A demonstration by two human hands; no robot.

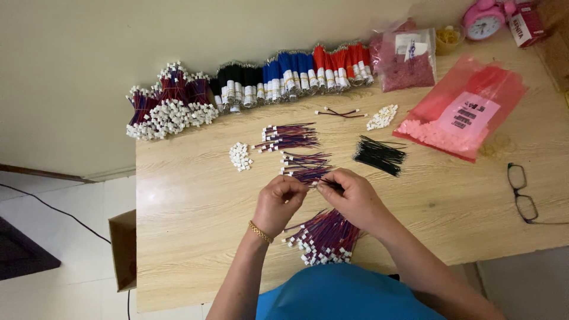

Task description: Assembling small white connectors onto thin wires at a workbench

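Note:
My left hand (278, 202) and my right hand (351, 198) meet over the wooden table (189, 195), fingertips pinched together on a thin wire with a small white connector (315, 184). Just beyond the fingertips lies a loose bunch of red-and-blue wires (305, 166). Under my wrists, at the near edge, sits a pile of red-and-blue wires with white connectors (325, 237). Another bunch of such wires (288, 136) lies farther back. A small heap of white connectors (240, 156) is to the left, and a bundle of black wires (380, 155) to the right.
Along the wall stand bundled wires in purple (169, 101), black, blue and red (296, 74). Pink plastic bags (465, 112) lie at back right, beside a pink clock (483, 19). Glasses (521, 192) rest at the right edge. A cardboard box (123, 249) sits on the floor, left.

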